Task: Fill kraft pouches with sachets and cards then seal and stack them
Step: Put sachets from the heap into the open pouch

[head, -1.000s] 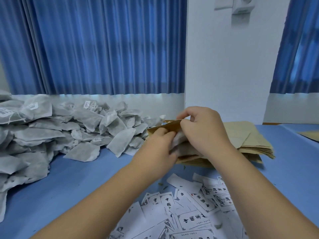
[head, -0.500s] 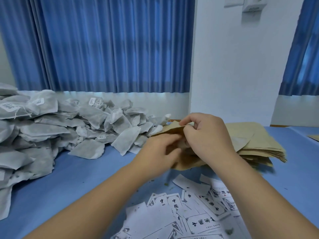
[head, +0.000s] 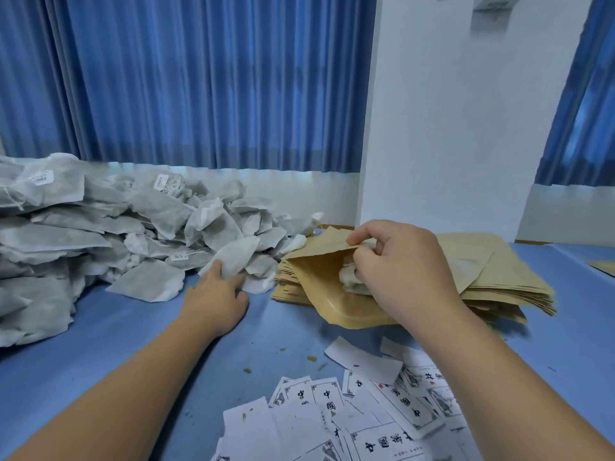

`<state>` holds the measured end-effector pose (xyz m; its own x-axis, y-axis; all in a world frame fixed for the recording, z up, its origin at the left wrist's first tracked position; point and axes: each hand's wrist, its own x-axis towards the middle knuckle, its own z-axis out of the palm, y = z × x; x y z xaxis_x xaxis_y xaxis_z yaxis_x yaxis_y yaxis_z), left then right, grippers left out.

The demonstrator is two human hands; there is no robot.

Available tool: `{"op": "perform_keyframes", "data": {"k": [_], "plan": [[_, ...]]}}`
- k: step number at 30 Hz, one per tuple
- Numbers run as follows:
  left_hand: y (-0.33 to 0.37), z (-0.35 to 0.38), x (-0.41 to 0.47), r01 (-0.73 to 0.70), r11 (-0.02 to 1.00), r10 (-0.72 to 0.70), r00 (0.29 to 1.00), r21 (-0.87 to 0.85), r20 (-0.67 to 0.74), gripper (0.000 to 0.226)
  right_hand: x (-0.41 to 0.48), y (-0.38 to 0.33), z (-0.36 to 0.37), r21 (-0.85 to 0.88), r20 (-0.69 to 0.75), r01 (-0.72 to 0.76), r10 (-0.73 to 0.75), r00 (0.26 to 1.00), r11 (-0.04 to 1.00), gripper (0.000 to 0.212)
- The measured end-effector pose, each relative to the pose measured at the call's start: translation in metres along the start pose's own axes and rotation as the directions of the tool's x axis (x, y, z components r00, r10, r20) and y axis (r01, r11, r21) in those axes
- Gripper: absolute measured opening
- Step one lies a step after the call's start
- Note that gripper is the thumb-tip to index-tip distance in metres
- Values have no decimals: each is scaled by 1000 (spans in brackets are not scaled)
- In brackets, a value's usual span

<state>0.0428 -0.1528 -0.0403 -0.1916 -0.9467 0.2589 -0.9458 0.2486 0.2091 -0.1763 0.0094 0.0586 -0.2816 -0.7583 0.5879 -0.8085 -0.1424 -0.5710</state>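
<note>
Kraft brown sits at the middle of my feed: one kraft pouch (head: 327, 272) lies with its mouth up against the near left edge of the stack of pouches (head: 506, 277), its rounded bottom corner resting on the blue table (head: 100, 347). From my remote seat I see the right hand (head: 402, 271) over that mouth. Its thumb and forefinger pinch the upper lip and hold it lifted, and the other fingers curl inside against a white sachet (head: 347, 278) that is partway in (only a crumpled end shows, the rest sits behind the knuckles).

Out to the side, the left hand (head: 216, 296) reaches to the near fringe of the heap of sachets (head: 100, 234). Its thumb and fingers close round the lower end of a second sachet (head: 239, 257), which tilts upward out of the grip and touches its neighbours in the heap. The heap runs along the far left of the table and ends just beside the stack.

Nearest the camera, white cards (head: 382, 424) with black printed characters lie loosely overlapped, some of them blank side up, and the right forearm passes above their right part. Small green flecks dot the table between cards and pouch. Blue curtains (head: 199, 81) hang behind the heap, and a white wall (head: 449, 134) stands behind the stack.
</note>
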Motion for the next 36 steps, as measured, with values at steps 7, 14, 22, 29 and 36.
{"op": "perform_keyframes", "data": {"k": [7, 14, 22, 29, 36], "plan": [[0, -5, -13, -53, 994, 34, 983, -98, -179, 44, -1, 1, 6, -32, 13, -12, 12, 1000, 999, 25], [20, -46, -59, -181, 788, -54, 932, -588, -359, 23, -1, -1, 5, -54, 33, -10, 12, 999, 999, 27], [74, -69, -132, -324, 579, 12, 921, -748, -390, 16, -2, -5, -4, -14, 37, -57, 57, 998, 998, 26], [97, -64, -145, -327, 601, 94, 935, -729, -342, 22, -5, -16, -8, 2, 69, -54, 54, 996, 999, 25], [114, -70, -140, -92, 533, 12, 995, -841, -102, 35, -14, -41, -3, 9, 135, 107, -107, 985, 994, 25]]}}
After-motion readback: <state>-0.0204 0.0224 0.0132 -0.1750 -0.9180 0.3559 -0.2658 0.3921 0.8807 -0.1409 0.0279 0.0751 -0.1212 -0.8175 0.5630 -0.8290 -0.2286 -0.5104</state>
